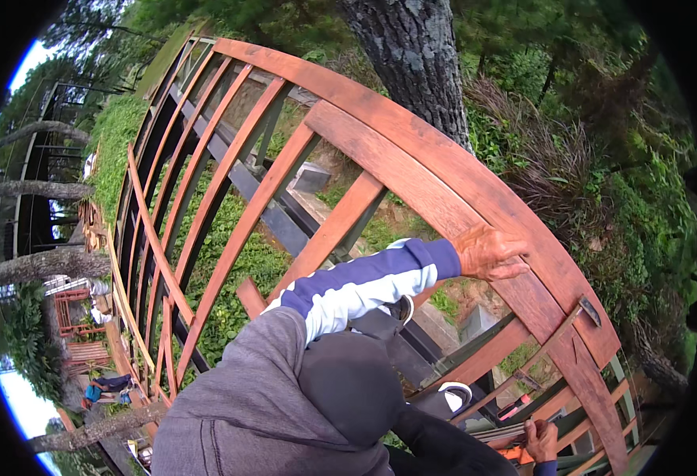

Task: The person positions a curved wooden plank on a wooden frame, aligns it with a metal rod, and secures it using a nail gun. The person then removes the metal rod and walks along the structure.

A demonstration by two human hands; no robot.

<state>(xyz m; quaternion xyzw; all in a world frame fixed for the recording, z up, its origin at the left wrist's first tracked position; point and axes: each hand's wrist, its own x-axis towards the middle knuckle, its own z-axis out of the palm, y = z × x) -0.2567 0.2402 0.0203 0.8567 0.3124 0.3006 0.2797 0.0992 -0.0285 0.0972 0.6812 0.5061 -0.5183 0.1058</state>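
My left hand rests on a reddish-brown wooden board of the curved outer edge. Its fingers are bent and pressed together; what they hold, if anything, is too small to make out. At the lower right my right hand is closed at an orange tool, partly hidden by the picture's edge and my leg. A hammer lies across the boards, its handle slanting toward me. Another wooden-handled tool and a red-and-black tool lie closer to my right hand.
Wooden joists run over dark metal beams, with open gaps down to plants and concrete footings. My shoes stand among the beams. A thick tree trunk rises beyond the outer edge. Far left, another person bends over.
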